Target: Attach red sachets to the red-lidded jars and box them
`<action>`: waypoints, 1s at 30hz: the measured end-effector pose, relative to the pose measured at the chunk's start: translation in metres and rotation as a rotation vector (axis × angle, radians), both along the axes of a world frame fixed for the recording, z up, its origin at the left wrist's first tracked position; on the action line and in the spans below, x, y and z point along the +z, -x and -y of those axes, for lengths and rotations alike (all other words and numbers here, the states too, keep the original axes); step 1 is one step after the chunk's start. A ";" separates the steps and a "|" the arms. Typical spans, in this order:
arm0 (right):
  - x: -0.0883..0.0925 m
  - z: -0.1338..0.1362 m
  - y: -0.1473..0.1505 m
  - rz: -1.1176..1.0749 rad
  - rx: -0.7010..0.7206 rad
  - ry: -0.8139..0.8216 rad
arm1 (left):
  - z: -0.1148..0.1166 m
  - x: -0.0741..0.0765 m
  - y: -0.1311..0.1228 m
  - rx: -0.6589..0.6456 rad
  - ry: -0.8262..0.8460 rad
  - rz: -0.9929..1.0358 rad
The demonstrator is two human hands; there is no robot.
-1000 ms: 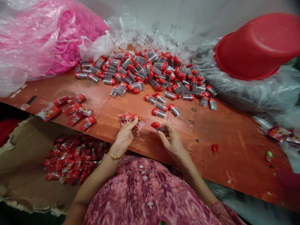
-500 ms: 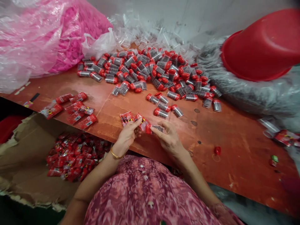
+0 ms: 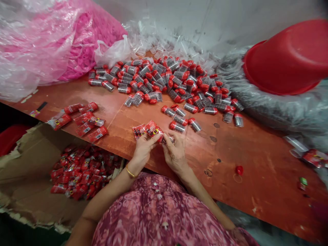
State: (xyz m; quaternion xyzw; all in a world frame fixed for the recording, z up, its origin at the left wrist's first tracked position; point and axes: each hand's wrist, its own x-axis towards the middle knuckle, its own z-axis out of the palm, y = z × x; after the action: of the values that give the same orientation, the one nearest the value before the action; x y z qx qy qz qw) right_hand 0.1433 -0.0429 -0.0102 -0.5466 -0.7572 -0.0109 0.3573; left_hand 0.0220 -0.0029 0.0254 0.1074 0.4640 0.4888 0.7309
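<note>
Right, head view only. Left hand (image 3: 143, 150) pinches a red printed sleeve (image 3: 153, 129) at its lower end, just off the near edge of the surface (image 3: 256, 153). Right hand (image 3: 175, 155) grips a small clear vial (image 3: 167, 139), pressed against the sleeve's open end; both hands touch. More flat sleeves (image 3: 139, 131) sit just behind the left fingers.

Handling, as a judgement: the vial looks light, rigid and slick, so grip the body, not the cap. The sleeve looks thin, soft film, easy to crumple; hold it near the mouth.

Beyond: pile of red-capped vials (image 3: 164, 80), sleeved vials (image 3: 84, 119) at left, a cardboard box (image 3: 23, 177) of them below, red basin (image 3: 287, 58) at right.

Hidden: the vial's cap and how far it sits inside the sleeve. Sleeve print unreadable.
</note>
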 end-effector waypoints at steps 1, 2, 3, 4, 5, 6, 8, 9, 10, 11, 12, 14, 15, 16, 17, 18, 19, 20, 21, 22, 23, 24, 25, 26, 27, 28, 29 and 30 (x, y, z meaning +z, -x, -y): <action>0.000 -0.001 0.001 -0.003 0.004 -0.019 | -0.001 -0.001 0.000 -0.002 0.005 0.009; 0.001 -0.002 0.001 -0.008 0.003 -0.033 | -0.002 -0.001 0.000 -0.004 0.007 0.018; 0.001 -0.004 0.002 -0.015 -0.004 -0.040 | -0.003 -0.001 0.000 -0.009 0.008 0.028; 0.001 -0.005 0.003 -0.027 -0.015 -0.034 | -0.004 -0.002 0.000 -0.013 0.007 0.036; 0.002 -0.007 0.004 -0.044 -0.026 -0.019 | -0.006 -0.002 0.001 -0.017 0.005 0.040; 0.002 -0.008 0.005 -0.064 -0.034 -0.001 | -0.008 -0.002 0.002 -0.024 0.003 0.039; 0.003 -0.011 0.006 -0.114 -0.030 0.017 | -0.009 -0.002 0.003 -0.047 0.005 0.032; 0.004 -0.011 0.007 -0.140 -0.024 0.015 | -0.010 -0.002 0.003 -0.059 0.008 0.031; 0.005 -0.012 0.008 -0.165 -0.019 0.010 | -0.009 -0.002 0.002 -0.066 0.009 0.034; 0.005 -0.013 0.009 -0.189 -0.017 -0.001 | -0.009 -0.002 0.001 -0.062 0.004 0.041; 0.005 -0.013 0.011 -0.213 -0.016 -0.010 | -0.008 -0.002 0.000 -0.043 -0.006 0.050; 0.005 -0.013 0.012 -0.266 -0.001 -0.008 | -0.007 -0.002 -0.002 0.004 -0.027 0.071; 0.004 -0.012 0.013 -0.301 0.013 0.011 | -0.007 -0.002 -0.002 0.019 -0.031 0.078; 0.004 -0.011 0.013 -0.348 0.021 0.044 | -0.007 -0.001 -0.002 0.027 -0.028 0.081; 0.003 -0.011 0.013 -0.412 0.015 0.088 | -0.007 -0.001 -0.001 0.030 -0.023 0.082; 0.002 -0.010 0.012 -0.490 0.002 0.148 | -0.008 -0.001 0.001 0.030 -0.023 0.079; 0.001 -0.009 0.011 -0.576 -0.017 0.221 | -0.009 0.000 0.002 0.033 -0.034 0.074; 0.001 -0.009 0.010 -0.662 -0.038 0.297 | -0.009 0.000 0.004 0.037 -0.052 0.066; 0.002 -0.009 0.008 -0.742 -0.057 0.367 | -0.009 0.000 0.005 0.038 -0.072 0.060; 0.004 -0.009 0.008 -0.808 -0.070 0.421 | -0.009 0.000 0.005 0.033 -0.088 0.055; 0.006 -0.010 0.007 -0.860 -0.084 0.452 | -0.008 0.000 0.005 0.022 -0.096 0.047; 0.008 -0.012 0.008 -0.903 -0.101 0.461 | -0.008 0.000 0.005 0.009 -0.097 0.039; 0.011 -0.013 0.009 -0.939 -0.118 0.451 | -0.008 0.000 0.004 -0.004 -0.098 0.030; 0.013 -0.016 0.011 -0.970 -0.126 0.439 | -0.008 0.000 0.003 -0.015 -0.102 0.024; 0.015 -0.018 0.013 -0.997 -0.127 0.431 | -0.008 0.000 0.003 -0.020 -0.113 0.022; 0.016 -0.021 0.016 -1.023 -0.128 0.425 | -0.009 -0.001 0.002 -0.018 -0.124 0.022; 0.017 -0.023 0.019 -1.048 -0.133 0.418 | -0.009 -0.002 0.002 -0.009 -0.133 0.024; 0.017 -0.026 0.021 -1.070 -0.144 0.408 | -0.011 -0.003 0.002 0.004 -0.137 0.025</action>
State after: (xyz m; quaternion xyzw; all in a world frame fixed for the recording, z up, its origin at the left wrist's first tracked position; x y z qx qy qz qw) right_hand 0.1219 -0.0168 0.0064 -0.5841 -0.4188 0.3891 0.5763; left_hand 0.0198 0.0076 0.0223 0.1505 0.4206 0.5220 0.7266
